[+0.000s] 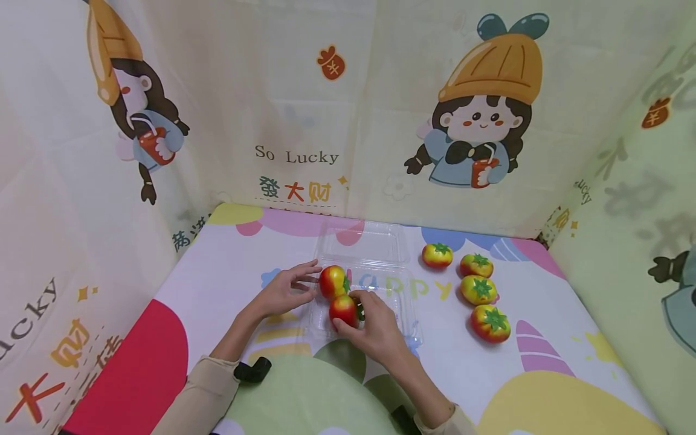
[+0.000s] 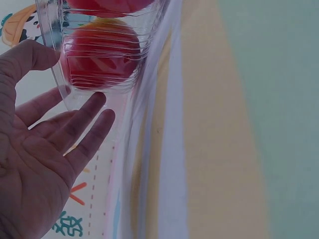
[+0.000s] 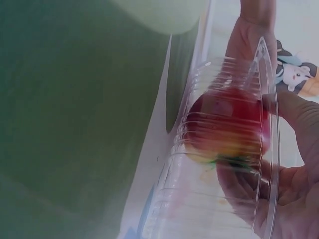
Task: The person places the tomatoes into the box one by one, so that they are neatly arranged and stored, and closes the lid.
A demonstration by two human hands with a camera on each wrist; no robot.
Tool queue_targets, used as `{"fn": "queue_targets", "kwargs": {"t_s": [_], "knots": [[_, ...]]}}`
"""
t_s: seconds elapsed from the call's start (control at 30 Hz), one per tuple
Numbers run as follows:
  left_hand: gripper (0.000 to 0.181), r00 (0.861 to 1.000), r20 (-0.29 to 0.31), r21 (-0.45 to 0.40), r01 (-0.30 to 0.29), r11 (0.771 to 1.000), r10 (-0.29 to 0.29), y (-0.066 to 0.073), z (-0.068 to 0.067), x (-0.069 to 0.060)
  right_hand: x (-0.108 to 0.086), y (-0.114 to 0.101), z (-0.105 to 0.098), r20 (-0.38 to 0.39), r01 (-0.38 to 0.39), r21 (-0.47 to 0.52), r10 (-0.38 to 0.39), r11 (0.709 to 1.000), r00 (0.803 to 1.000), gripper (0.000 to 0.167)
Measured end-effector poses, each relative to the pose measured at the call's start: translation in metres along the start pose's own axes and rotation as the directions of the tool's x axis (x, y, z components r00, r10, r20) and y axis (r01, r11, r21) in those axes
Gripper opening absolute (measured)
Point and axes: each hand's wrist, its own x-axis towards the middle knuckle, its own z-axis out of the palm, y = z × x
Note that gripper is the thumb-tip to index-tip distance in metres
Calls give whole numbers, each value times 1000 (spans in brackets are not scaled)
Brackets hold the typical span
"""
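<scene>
R hand (image 1: pixel 377 323) now — thumb n' fingertips pinching the red fruit (image 1: pixel 342 309), in the clear box (image 1: pixel 393 303); 2nd fruit (image 1: pixel 330 280) just beyond those tips. L hand (image 1: pixel 289 287): fingers spread, by the box's L wall. Best approx: brace wall w/ L fingers, seat fruit gently — then ease grip.

Before me: cream wall hangings (image 1: pixel 375 121), three sides, are displaying cartoon girls (image 1: pixel 484 130) and "So Lucky" lettering (image 1: pixel 296 155); one multicoloured tablecloth (image 1: pixel 217 284) is lying below; soft light is falling.

the left hand (image 2: pixel 45 144) sits beside a clear box (image 2: pixel 47 25) holding red fruits (image 2: pixel 102 57).
</scene>
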Motion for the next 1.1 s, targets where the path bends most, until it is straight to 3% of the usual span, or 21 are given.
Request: {"fn": "queue_targets", "kwargs": {"t_s": [0.33, 0.73, 1.1], "knots": [[56, 1000, 2, 3, -23, 1000, 23, -2, 0, 0, 3, -7, 5, 25, -58, -3, 59, 998, 998, 58], [56, 1000, -1, 7, -26, 1000, 26, -5, 0, 1, 0, -11, 8, 51, 5, 54, -7, 999, 999, 49], [56, 1000, 1, 4, -7, 1000, 7, -2, 0, 0, -3, -8, 4, -11, 67, 21, -67, 998, 998, 48]]}}
